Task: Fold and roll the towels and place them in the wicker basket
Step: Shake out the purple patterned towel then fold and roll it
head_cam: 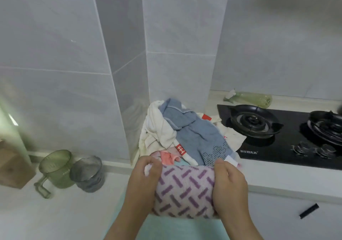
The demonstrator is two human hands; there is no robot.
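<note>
- Two hands hold one rolled towel (185, 188) over a teal towel (166, 226) spread on the desk (55, 212).
- The left hand (146, 182) grips the roll's left end and the right hand (229, 186) grips its right end, with fingers curled round the cloth.
- Just behind the roll, a pile of towels (185, 128) lies against the wall corner.
- To the left, a green cup (55, 169) and a grey cup (87, 173) stand just beside each other.
- To the right is a black stove (277, 132); behind it, a green bottle (253, 98) lies on its side.
</note>
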